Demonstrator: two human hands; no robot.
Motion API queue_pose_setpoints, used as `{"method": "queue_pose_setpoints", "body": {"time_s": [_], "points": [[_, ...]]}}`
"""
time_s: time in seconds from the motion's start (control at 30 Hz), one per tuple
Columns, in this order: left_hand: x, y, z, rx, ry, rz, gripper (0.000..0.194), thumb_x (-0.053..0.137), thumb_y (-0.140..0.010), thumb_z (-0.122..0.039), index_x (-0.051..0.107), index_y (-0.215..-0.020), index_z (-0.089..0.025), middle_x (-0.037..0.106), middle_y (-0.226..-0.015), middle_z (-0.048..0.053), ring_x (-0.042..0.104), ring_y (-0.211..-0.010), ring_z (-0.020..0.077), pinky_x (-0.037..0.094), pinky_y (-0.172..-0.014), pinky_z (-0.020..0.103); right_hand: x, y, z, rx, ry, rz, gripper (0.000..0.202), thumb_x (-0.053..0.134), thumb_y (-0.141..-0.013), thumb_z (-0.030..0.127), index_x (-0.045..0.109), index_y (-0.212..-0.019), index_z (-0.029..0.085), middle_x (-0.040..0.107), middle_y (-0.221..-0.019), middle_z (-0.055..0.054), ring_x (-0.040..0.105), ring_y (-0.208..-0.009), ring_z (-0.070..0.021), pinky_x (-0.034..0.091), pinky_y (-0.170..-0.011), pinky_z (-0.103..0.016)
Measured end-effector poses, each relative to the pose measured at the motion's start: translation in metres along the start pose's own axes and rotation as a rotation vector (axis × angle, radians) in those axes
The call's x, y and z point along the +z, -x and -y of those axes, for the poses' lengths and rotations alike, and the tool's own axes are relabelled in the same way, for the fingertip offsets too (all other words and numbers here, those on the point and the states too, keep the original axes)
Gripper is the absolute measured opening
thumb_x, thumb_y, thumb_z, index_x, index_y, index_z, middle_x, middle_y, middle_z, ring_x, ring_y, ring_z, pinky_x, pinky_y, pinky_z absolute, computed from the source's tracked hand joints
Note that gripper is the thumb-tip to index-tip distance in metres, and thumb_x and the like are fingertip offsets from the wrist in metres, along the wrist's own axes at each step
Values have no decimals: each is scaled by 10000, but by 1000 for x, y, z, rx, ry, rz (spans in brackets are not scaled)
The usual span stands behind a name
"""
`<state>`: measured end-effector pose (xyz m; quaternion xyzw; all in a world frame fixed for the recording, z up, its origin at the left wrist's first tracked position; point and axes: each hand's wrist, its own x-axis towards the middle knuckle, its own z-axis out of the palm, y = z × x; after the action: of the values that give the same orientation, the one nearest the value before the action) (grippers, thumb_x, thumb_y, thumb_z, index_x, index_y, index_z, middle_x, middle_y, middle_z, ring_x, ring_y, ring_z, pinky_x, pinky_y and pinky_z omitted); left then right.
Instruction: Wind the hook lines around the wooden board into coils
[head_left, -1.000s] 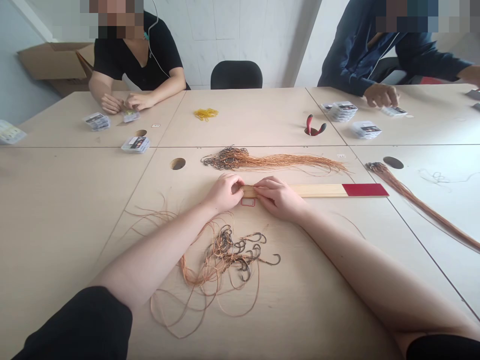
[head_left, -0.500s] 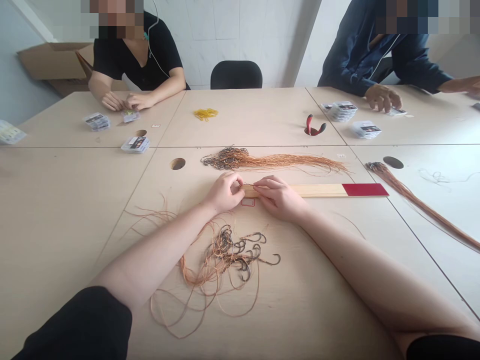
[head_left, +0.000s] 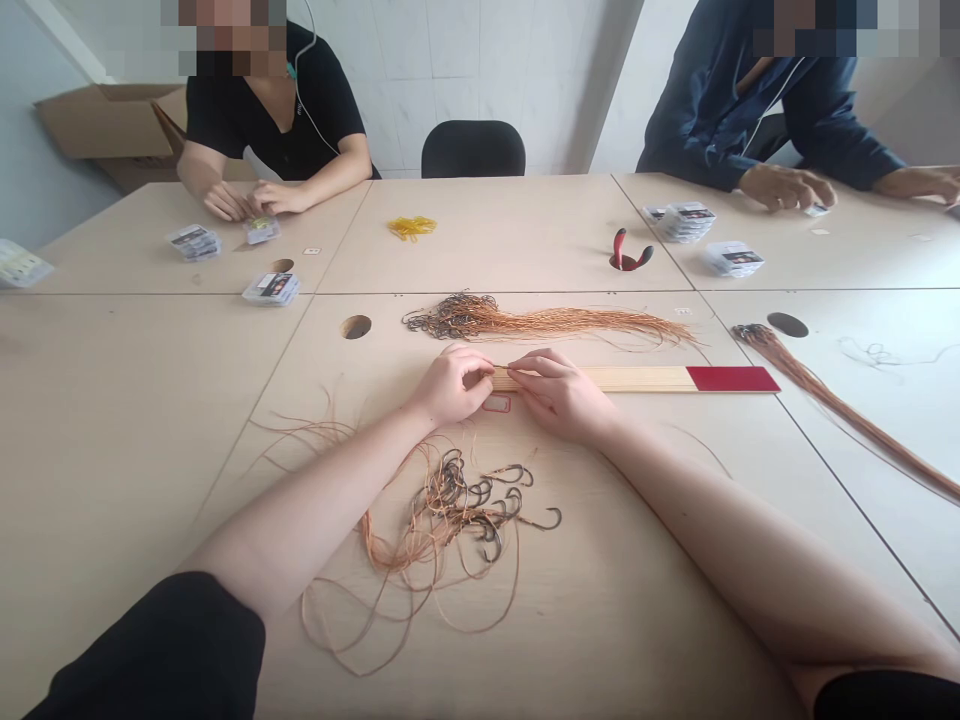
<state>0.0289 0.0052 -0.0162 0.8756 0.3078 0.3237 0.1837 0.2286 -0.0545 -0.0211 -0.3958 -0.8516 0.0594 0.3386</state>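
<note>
Over a long pale wooden strip (head_left: 637,379) with a dark red end, my left hand (head_left: 454,382) and my right hand (head_left: 553,392) face each other, fingertips close together. Both are closed in a pinch on a thin brown fishing line, of which only a short piece shows between them. Below my wrists lies a loose pile of fishing hooks (head_left: 491,520) tied to brown lines (head_left: 375,548) that curl over the table. Just beyond my hands is a larger bundle of hooks (head_left: 454,318), its lines (head_left: 592,324) stretched to the right.
Another bundle of brown lines (head_left: 840,405) runs along the right side. Red-handled pliers (head_left: 630,250) stand in a table hole. Yellow pieces (head_left: 412,228) lie at the far middle. Small plastic boxes (head_left: 271,288) sit near two people (head_left: 274,130) working across the table.
My left fingertips have shifted slightly right, closer to my right ones. Across the table, the right-hand person's hand has moved right with a small box.
</note>
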Motion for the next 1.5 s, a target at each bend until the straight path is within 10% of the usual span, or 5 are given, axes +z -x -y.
{"method": "queue_pose_setpoints", "body": {"time_s": [0.67,0.93,1.13,1.37,1.5], "points": [[-5,1,-8,-48,-27,-89,137,537,-764,-193,635,-860,-180,653,-938,54,558,-944,189,427,-895,374,-15,0,2,-1,156,70,294,429,-850,176,575,-1103,206,586,-1095,-84,496,-1022,-231,490,-820,-388],[-7,1,-10,-12,-70,-179,192,523,-764,-208,590,-940,-168,621,-1029,71,526,-1012,203,401,-938,381,-37,-8,16,369,212,266,195,496,-800,229,607,-641,204,603,-682,-23,530,-581,-138,371,-481,-252],[-6,1,-5,-29,-93,-236,234,499,-797,-279,596,-979,-168,616,-1049,76,518,-1036,204,401,-944,384,-61,-13,23,582,283,333,169,470,-783,281,606,-697,229,595,-669,3,497,-588,-141,300,-461,-240],[-17,-4,16,-257,-159,-402,396,305,-899,-349,565,-1121,-147,544,-1215,95,437,-1175,194,325,-1031,368,-59,-13,11,724,289,212,191,384,-834,268,573,-841,240,574,-632,-6,474,-589,-154,272,-496,-239],[-19,-7,30,-475,-226,-312,500,205,-913,-427,534,-1175,-157,478,-1305,107,365,-1256,217,265,-1061,407,-36,-5,-7,685,327,138,217,345,-877,290,551,-887,222,554,-612,-17,441,-544,-158,250,-502,-249]]}}
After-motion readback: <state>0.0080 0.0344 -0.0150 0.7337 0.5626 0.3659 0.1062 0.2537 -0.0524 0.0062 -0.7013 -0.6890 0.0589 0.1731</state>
